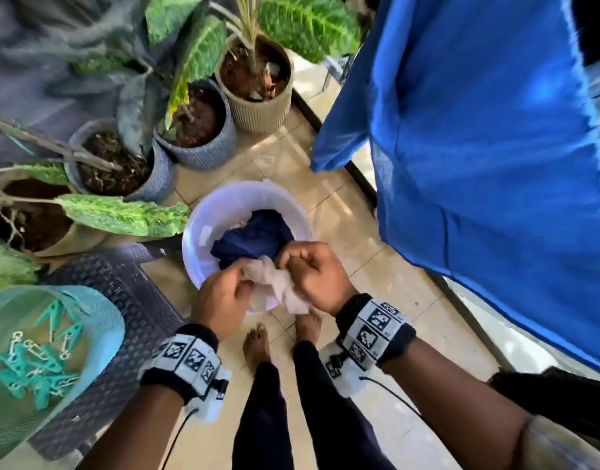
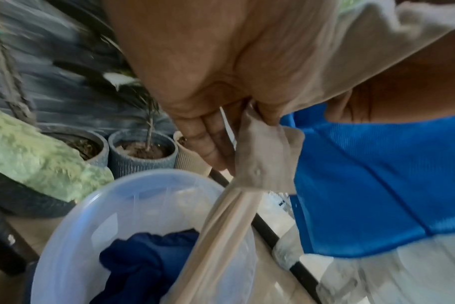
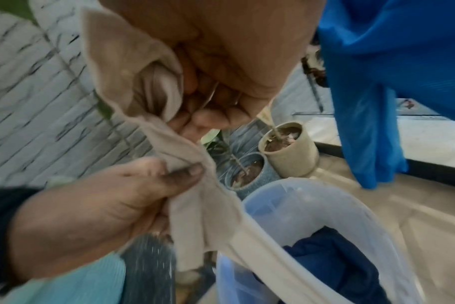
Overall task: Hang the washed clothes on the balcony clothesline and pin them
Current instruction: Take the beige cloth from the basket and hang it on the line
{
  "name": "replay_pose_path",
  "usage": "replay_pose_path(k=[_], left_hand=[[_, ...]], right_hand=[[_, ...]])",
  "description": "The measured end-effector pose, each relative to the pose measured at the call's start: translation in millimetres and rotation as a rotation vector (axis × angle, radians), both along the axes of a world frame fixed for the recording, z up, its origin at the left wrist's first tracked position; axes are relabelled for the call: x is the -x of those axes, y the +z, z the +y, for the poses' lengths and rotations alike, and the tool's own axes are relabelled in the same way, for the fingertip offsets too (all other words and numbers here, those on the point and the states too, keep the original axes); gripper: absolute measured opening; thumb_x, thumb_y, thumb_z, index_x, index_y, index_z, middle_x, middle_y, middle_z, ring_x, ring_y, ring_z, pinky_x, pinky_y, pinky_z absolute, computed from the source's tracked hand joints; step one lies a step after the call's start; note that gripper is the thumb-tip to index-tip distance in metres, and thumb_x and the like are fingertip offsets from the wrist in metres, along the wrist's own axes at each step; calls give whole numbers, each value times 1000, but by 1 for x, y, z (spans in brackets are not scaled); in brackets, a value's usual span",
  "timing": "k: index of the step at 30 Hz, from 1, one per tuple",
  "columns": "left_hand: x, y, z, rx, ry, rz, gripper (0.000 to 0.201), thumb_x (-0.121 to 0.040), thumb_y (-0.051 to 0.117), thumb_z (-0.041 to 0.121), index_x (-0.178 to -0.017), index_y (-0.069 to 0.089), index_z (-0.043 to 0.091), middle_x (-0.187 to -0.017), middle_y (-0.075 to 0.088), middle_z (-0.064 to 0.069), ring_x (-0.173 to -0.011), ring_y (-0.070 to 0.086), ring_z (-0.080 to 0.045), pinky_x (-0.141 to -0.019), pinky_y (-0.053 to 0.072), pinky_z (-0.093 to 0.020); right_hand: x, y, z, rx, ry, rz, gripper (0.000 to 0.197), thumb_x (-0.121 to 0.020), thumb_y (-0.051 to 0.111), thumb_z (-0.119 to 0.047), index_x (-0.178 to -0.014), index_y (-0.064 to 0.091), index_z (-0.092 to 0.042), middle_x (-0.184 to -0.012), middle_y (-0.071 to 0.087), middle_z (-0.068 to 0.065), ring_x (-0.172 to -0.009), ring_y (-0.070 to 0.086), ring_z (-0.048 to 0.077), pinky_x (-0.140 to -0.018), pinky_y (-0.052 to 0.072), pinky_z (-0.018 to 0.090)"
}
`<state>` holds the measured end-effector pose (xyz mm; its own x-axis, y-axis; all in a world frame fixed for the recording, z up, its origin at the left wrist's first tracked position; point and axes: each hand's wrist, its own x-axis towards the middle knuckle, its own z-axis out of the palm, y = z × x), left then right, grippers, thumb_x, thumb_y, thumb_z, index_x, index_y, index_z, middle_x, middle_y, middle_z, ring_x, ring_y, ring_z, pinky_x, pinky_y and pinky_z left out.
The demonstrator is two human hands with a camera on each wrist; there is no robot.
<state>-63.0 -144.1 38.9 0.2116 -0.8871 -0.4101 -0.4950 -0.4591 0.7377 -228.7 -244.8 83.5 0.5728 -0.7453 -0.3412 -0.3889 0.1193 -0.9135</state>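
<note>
Head view: left hand (image 1: 222,295) and right hand (image 1: 317,276) clutch a crumpled beige garment (image 1: 278,288) over the round translucent bucket (image 1: 203,245). Left wrist: thin fabric bunches, creased, beneath curled fingers (image 2: 208,135). Right wrist: it twists ropelike above navy cloth (image 3: 333,265).

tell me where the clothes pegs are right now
In the head view the green clothes pegs lie in a pale teal basket at the lower left, on a dark woven surface left of the white bucket.
</note>
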Motion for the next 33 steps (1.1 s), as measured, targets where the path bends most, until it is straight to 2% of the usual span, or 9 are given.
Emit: replay_pose_path(k=[3,8,11,13,16,21,25,29,33], left_hand=[[-22,47,-5,47,91,-81,52,-82,43,34,-120,67,8,-99,72,-23,-90,66,-41,-70,41,-35],[-38,132,-15,227,126,-49,59,-85,43,55,-113,67,10,-99,73,-17,-92,68,-34,-76,54,-50],[-28,178,-22,318,77,-47,44,-87,45,48,-107,66,15,-96,74,-12,-89,69,-31,-72,54,-52],[-20,205,-19,372,60,-24,34,-89,48,36,-108,64,13,-94,72,-15,-87,68,-34,-70,54,-56],[-23,245,-15,439,87,8,28,-90,53,28,-110,66,14,-95,75,-8,-89,71,-28,-74,56,-53],[-48,283,-23,569,173,180,31,-92,55,14,-122,62,15,-117,71,9,-113,66,-8,-98,53,-31],[-88,247,-21,385,120,154,75,-80,69,43,-148,44,23,-136,62,7,-126,58,-10,-107,47,-36],[-77,196,15,40,-80,159,118,-63,74,52,-158,7,36,-156,40,5,-139,46,-19,-115,39,-49],[-35,175,50,-61,-332,120,106,-57,75,60,-150,29,34,-145,45,8,-134,45,-15,-109,41,-34]], right_hand=[[3,-10,-12,-53,-148,72,22,-86,55,-14,-98,63,-30,-101,67,-11,-85,62,8,-82,52,32],[5,-10,-6,-27,215,409,70,-82,69,-21,-145,40,-30,-142,51,-2,-126,52,18,-104,43,33],[-13,-6,20,-15,282,435,86,-81,72,-45,-152,26,-26,-152,39,0,-134,42,20,-106,35,29],[-28,-4,32,-47,239,453,76,-78,64,-52,-141,41,-15,-139,53,8,-127,51,27,-96,42,33],[-44,15,38,10,183,503,24,-92,53,-19,-114,50,-11,-102,61,19,-114,56,35,-75,31,30],[-33,66,35,248,109,355,31,-103,45,-30,-123,59,-11,-123,64,17,-111,58,34,-80,33,30],[5,113,38,312,106,347,44,-95,38,-48,-111,61,-14,-100,67,12,-94,63,36,-84,49,43],[25,170,41,288,-87,219,17,-94,46,-45,-93,59,-34,-77,65,-8,-75,65,23,-77,54,50],[11,223,42,341,-193,106,22,-91,46,-49,-83,56,-31,-71,62,-9,-70,63,23,-71,53,52]])
